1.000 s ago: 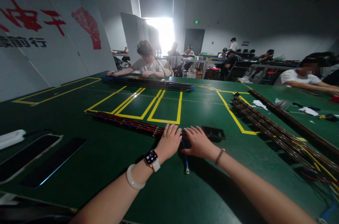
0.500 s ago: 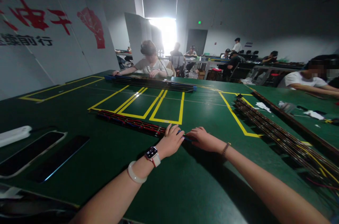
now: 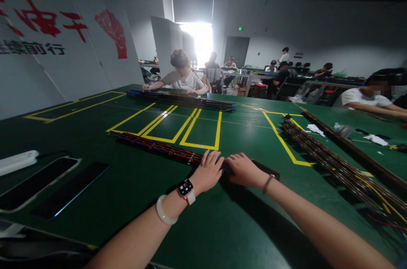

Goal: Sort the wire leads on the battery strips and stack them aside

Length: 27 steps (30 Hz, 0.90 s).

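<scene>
A long, narrow dark strip with red and blue wires (image 3: 159,147) lies slantwise on the green table (image 3: 127,201). My left hand (image 3: 208,171) is closed over its right part, fingertips curled across the far edge. Just beside it, my right hand (image 3: 243,168) is also closed, with something blue partly visible under its fingers. A flat dark end (image 3: 267,169) sticks out to the right behind my right hand. Whether it belongs to the same strip is hidden by my hands.
Yellow tape outlines (image 3: 199,146) mark the table. A bundle of long rods (image 3: 321,150) lies at right, and two phones (image 3: 71,190) lie at left. Across the table, a person (image 3: 181,74) sits at a long dark bundle (image 3: 178,100).
The dark flat end now shows to the right of my right hand. Both hands have shifted slightly right and closer together. The person opposite has moved their hands a little.
</scene>
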Tool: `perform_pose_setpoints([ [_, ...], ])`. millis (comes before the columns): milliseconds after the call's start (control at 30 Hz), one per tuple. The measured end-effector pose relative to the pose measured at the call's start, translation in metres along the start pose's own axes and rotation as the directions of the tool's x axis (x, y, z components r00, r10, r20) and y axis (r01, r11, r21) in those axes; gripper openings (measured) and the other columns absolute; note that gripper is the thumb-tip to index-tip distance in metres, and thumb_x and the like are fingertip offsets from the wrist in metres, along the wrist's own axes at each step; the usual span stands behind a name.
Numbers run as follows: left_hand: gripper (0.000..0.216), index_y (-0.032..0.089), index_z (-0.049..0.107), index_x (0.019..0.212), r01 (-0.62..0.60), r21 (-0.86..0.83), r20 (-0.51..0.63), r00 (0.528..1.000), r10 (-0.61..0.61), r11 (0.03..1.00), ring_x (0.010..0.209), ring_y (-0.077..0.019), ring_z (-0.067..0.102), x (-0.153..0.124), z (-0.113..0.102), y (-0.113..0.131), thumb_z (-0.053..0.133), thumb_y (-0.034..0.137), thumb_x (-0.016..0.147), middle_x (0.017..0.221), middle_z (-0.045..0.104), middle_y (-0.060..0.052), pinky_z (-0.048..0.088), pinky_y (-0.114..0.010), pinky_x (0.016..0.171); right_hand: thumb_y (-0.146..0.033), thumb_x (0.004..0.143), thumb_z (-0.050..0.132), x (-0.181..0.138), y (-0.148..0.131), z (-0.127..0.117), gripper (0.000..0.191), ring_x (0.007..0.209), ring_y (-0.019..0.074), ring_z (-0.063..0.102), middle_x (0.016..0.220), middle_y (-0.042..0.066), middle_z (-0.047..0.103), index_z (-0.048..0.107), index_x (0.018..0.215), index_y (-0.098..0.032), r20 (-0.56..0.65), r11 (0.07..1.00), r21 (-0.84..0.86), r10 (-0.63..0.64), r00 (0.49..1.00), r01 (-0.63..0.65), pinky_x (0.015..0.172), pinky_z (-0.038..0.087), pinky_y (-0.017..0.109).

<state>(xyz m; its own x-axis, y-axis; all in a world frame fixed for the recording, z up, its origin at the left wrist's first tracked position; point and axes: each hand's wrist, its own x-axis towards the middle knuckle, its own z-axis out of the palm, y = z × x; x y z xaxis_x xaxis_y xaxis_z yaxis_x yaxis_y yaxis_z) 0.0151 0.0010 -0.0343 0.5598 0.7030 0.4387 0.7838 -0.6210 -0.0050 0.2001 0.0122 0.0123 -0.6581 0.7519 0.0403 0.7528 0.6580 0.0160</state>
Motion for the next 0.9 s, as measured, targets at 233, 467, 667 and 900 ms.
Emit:
perform_pose_setpoints([
  [233, 0.040, 0.011, 0.045, 0.128, 0.038, 0.014, -0.058, 0.998, -0.037, 0.999, 0.132, -0.0253, 0.035, 0.002, -0.008, 0.005, 0.036, 0.019, 0.090, 0.138, 0.045, -0.013, 0.018, -0.045, 0.115, -0.037, 0.086, 0.053, 0.017, -0.018, -0.003, 0.032, 0.092, 0.0263, 0.061, 0.101, 0.014, 0.064, 0.059, 0.104, -0.011, -0.014, 0.986, -0.116, 0.122, 0.992, -0.123, 0.082, 0.043, 0.037],
  [467, 0.043, 0.013, 0.045, 0.128, 0.019, -0.059, -0.085, 0.996, -0.024, 0.998, 0.129, -0.0247, 0.038, 0.003, -0.012, 0.006, 0.038, 0.012, 0.086, 0.135, 0.047, -0.012, 0.022, -0.044, 0.114, -0.032, 0.089, 0.046, 0.035, -0.022, 0.005, 0.038, 0.096, 0.0244, 0.063, 0.108, 0.016, 0.065, 0.057, 0.117, -0.010, 0.043, 0.988, -0.081, 0.132, 0.990, -0.129, 0.082, 0.046, 0.033],
  [667, 0.043, 0.018, 0.044, 0.127, 0.130, -0.184, -0.131, 0.979, -0.156, 0.974, 0.124, -0.0239, 0.041, 0.002, -0.012, 0.008, 0.039, 0.011, 0.085, 0.129, 0.048, -0.011, 0.030, -0.045, 0.110, -0.041, 0.091, 0.040, 0.042, -0.013, 0.009, 0.038, 0.087, 0.0240, 0.066, 0.103, 0.014, 0.067, 0.059, 0.110, -0.014, 0.045, 0.978, -0.042, 0.204, 0.978, -0.202, 0.072, 0.048, 0.031],
  [900, 0.034, 0.019, 0.048, 0.119, 0.232, -0.211, -0.105, 0.960, -0.258, 0.950, 0.124, -0.0262, 0.039, 0.001, -0.005, 0.001, 0.044, 0.015, 0.085, 0.128, 0.045, -0.011, 0.034, -0.049, 0.106, -0.063, 0.089, 0.035, 0.062, 0.055, -0.002, 0.054, 0.092, 0.0245, 0.064, 0.104, 0.014, 0.066, 0.057, 0.108, -0.017, 0.003, 0.916, -0.012, 0.400, 0.916, -0.400, 0.075, 0.046, 0.030],
])
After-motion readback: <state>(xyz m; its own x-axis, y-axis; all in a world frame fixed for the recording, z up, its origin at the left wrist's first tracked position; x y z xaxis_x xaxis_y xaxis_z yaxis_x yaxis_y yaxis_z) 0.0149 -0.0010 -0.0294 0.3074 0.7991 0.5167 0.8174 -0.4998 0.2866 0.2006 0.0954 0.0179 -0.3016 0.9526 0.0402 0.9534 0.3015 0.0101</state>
